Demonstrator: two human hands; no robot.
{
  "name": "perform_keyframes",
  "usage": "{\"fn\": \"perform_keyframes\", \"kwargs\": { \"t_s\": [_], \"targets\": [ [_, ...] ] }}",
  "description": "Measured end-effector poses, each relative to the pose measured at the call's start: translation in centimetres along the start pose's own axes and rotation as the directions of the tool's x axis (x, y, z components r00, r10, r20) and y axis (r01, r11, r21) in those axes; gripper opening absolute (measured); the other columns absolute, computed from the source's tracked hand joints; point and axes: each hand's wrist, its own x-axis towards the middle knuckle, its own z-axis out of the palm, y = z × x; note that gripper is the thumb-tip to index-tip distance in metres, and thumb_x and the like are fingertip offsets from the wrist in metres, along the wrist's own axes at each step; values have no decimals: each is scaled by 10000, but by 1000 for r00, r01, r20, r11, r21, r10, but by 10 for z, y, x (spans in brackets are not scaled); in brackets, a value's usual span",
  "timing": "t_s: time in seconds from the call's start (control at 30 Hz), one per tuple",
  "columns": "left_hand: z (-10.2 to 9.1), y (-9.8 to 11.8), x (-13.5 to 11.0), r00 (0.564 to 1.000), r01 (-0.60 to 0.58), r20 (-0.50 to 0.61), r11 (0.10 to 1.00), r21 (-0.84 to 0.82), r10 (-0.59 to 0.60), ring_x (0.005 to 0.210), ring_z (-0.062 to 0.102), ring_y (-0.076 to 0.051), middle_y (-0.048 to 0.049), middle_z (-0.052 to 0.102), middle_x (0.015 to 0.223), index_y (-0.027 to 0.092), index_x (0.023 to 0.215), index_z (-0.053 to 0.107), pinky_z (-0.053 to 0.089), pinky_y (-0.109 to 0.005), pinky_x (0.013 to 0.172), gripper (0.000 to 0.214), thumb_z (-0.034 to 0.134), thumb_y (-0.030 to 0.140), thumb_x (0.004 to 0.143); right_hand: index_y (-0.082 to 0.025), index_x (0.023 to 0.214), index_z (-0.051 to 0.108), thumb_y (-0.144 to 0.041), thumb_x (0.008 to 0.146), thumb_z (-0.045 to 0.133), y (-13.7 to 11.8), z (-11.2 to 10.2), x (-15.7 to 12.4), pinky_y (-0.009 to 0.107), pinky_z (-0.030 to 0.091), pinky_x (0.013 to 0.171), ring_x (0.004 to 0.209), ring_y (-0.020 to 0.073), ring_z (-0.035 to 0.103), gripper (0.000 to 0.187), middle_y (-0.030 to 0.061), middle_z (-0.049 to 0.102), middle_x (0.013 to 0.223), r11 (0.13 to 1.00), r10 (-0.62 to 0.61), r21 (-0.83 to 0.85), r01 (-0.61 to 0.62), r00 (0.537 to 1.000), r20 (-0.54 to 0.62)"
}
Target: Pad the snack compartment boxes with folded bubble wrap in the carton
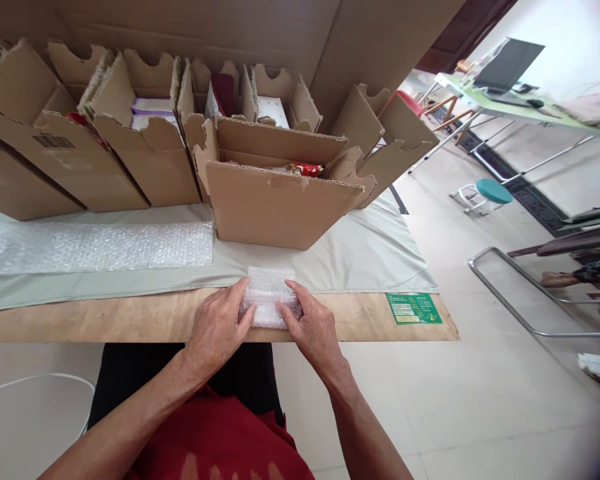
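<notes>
Two hands are gripping one small piece of bubble wrap [270, 297] in front of you. Your left hand [220, 317] is pinching its left end between thumb and fingers, and your right hand [313, 327] is doing the same at its right end, probably so that the springy film is lying flat rather than opening up. Whether anything is sitting inside is not showing clearly. The piece is resting just in from the table's [350, 315] front edge, straddling the pale cloth [375, 253] and the bare wood, presumably because your forearms are reaching that spot easily. A long bubble-wrap strip [100, 247] is stretching along the table toward its left side, seemingly lying there to be out of your hands' way. Beyond the piece, a cardboard box [280, 207] with a red packet [307, 169] is standing, and other boxes [150, 167] are lining the table's far side, their open tops apparently giving you a view inside. A green label [414, 309] is lying flat near the front right corner
</notes>
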Motion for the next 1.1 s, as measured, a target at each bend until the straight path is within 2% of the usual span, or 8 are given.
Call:
{"fn": "perform_keyframes", "kwargs": {
  "t_s": [0.2,0.37,0.53,0.67,0.8,0.9,0.97,1.1],
  "targets": [
    [0,1,0,1000,11,-1,999,-31,-11,719,666,-215,-30,691,791,141,1277,572,536,-338,718,381,605,219,906,-146,1290,646,-307,953,583,1,-6,5,325,544,670,707,203,673,379,86,751,942,1000,21,-10,-21,997,68],
    [-6,1,-4,999,45,-3,973,-227,-47,763,638,-196,-34,684,845,162,1196,614,530,-335,726,285,597,215,916,-187,1267,645,-313,943,612,1,-14,-1,324,559,706,742,195,666,348,61,743,932,987,37,156,-45,998,51],
    [-24,-3,-15,993,-102,24,926,-363,119,990,621,-230,-67,690,1012,203,1052,661,520,-379,862,184,594,138,893,-232,1026,672,-210,924,644,-6,-26,-22,358,559,830,954,221,679,109,61,728,1012,958,-123,262,117,992,9],
    [-26,-5,-31,978,-183,26,910,-371,207,1063,617,-239,-76,690,1066,205,1051,666,497,-406,926,275,556,47,853,-245,1017,687,-91,884,609,-8,-27,-40,389,545,866,1001,221,669,218,51,733,1046,936,-254,256,240,967,24],
    [-21,-3,-40,981,-183,-13,902,-392,193,1070,632,-254,-75,718,1028,202,1051,658,493,-424,939,174,622,140,893,-251,1053,701,-103,914,584,-7,-20,-45,408,548,870,1014,234,675,235,46,751,997,949,-239,215,230,971,14],
    [-17,-1,-37,994,-113,-29,917,-382,110,992,657,-235,-74,731,978,193,1049,658,520,-393,875,119,585,207,956,-241,1096,683,-199,955,615,-6,-16,-42,371,567,789,921,227,684,161,59,742,983,971,-151,183,154,988,-30],
    [-14,-1,-32,998,-50,-50,938,-343,35,886,666,-213,-68,723,915,181,1038,661,534,-361,794,135,545,210,974,-235,1201,641,-247,964,629,-8,-15,-40,370,574,781,914,231,684,237,74,730,1024,981,-100,156,116,989,-111],
    [-5,-4,-21,994,14,-105,974,-227,-39,782,665,-209,-51,709,821,162,1142,655,541,-367,759,219,543,238,970,-250,1370,533,-208,943,661,-15,-17,-42,471,537,917,1084,289,653,448,114,689,1134,981,-186,-12,194,919,-348]
  ]
}}
